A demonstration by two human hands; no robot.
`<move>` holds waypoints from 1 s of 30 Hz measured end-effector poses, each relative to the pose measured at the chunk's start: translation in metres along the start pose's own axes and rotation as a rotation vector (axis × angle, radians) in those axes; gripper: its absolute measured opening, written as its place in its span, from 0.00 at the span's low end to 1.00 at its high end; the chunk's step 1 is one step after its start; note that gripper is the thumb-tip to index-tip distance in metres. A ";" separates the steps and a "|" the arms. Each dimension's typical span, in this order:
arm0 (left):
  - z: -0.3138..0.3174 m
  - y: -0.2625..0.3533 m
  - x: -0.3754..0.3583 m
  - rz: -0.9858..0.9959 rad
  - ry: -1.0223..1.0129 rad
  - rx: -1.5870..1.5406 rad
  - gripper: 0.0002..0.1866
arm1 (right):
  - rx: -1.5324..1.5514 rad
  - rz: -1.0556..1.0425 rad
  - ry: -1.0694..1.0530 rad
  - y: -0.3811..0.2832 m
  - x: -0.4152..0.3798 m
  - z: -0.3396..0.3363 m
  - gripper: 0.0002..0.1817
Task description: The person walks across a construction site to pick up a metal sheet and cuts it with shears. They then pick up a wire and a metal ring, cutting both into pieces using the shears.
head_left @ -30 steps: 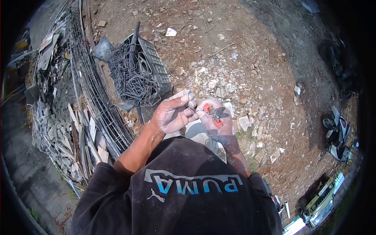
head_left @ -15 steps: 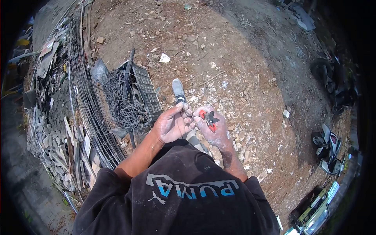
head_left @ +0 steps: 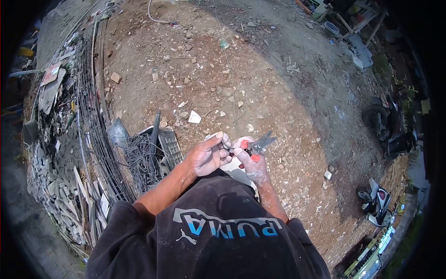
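Note:
My right hand (head_left: 253, 165) is closed around hand snips (head_left: 255, 149) with red handles. Their dark metal jaws point away to the upper right and stand apart. My left hand (head_left: 206, 158), palm turned up, has thumb and fingertips pinched together close beside the right fingers. Between the two hands shows a thin dark piece (head_left: 226, 145), too small to name for certain; the left fingertips hold it. Pale dust coats both hands, mostly the right.
To the left, a plastic crate (head_left: 171, 144) holds tangled dark wire ties (head_left: 141, 160). Beyond it lie steel mesh (head_left: 90, 111) and a rubble pile (head_left: 55, 195). Stony ground (head_left: 195, 56) spreads ahead. Motorbikes (head_left: 377, 202) stand at the right, beside a green vehicle (head_left: 364, 260).
My view has tilted up, so more ground ahead shows and the shoe is hidden. The snips have turned so their jaws reach farther outward. Both hands stay close together.

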State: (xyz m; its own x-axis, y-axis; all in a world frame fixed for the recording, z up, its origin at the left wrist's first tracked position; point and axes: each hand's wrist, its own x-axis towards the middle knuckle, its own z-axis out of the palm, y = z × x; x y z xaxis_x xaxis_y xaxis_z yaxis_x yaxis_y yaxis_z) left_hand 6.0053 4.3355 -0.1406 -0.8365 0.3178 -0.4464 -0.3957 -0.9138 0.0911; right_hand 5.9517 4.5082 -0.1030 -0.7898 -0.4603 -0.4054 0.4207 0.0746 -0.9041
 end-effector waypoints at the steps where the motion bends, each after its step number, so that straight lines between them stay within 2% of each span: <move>1: 0.006 0.014 0.008 -0.001 -0.042 0.005 0.08 | 0.014 -0.007 0.003 -0.011 0.013 0.003 0.04; 4: 0.028 0.051 0.022 0.010 0.013 0.035 0.08 | -0.151 0.044 -0.045 -0.037 0.054 0.004 0.04; 7: 0.036 0.086 0.039 0.020 -0.003 0.035 0.09 | -0.135 -0.079 -0.216 -0.048 0.100 0.002 0.06; 10: 0.034 0.122 0.061 0.049 -0.102 0.000 0.11 | -0.243 -0.237 -0.316 -0.059 0.153 0.003 0.07; 11: 0.036 0.133 0.068 0.047 -0.027 0.010 0.12 | -0.297 -0.318 -0.338 -0.066 0.169 0.004 0.07; 14: 0.041 0.171 0.102 0.056 -0.007 -0.038 0.11 | -0.253 -0.294 -0.335 -0.077 0.218 0.005 0.07; 15: 0.047 0.197 0.137 0.104 0.041 -0.041 0.11 | -0.159 -0.195 -0.306 -0.103 0.253 0.005 0.06; 18: 0.052 0.234 0.202 0.276 0.169 0.004 0.12 | -0.151 -0.217 -0.136 -0.111 0.323 -0.003 0.04; 19: 0.068 0.246 0.221 0.400 0.357 0.193 0.18 | -0.142 -0.213 -0.144 -0.127 0.346 -0.006 0.02; 20: 0.076 0.259 0.245 0.564 0.441 0.469 0.20 | 0.035 -0.082 -0.089 -0.134 0.369 -0.003 0.02; 22: 0.096 0.287 0.279 0.853 0.606 1.055 0.25 | -0.009 -0.005 -0.101 -0.146 0.419 -0.014 0.02; 23: 0.112 0.302 0.286 0.788 0.614 1.229 0.26 | -0.024 -0.048 -0.135 -0.152 0.444 -0.017 0.02; 25: 0.127 0.332 0.309 0.887 0.602 1.492 0.25 | 0.021 -0.040 -0.157 -0.173 0.483 -0.019 0.03; 26: 0.134 0.346 0.327 0.948 0.571 1.613 0.24 | 0.122 0.071 -0.154 -0.194 0.494 -0.025 0.03; 27: 0.139 0.357 0.344 0.938 0.574 1.561 0.24 | 0.118 0.084 -0.190 -0.215 0.510 -0.027 0.04; 28: 0.142 0.367 0.356 0.922 0.585 1.518 0.23 | 0.240 0.079 -0.151 -0.217 0.526 -0.025 0.04; 30: 0.150 0.395 0.382 0.892 0.597 1.523 0.22 | 0.283 0.116 -0.108 -0.228 0.558 -0.027 0.05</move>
State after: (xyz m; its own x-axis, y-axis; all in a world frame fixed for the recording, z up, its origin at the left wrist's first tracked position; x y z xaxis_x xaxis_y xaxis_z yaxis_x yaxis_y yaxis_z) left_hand 5.4721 4.1336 -0.1416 -0.8684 -0.4958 -0.0073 -0.2086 0.3519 0.9125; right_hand 5.4028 4.2577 -0.1268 -0.6838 -0.5557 -0.4730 0.6245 -0.1104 -0.7732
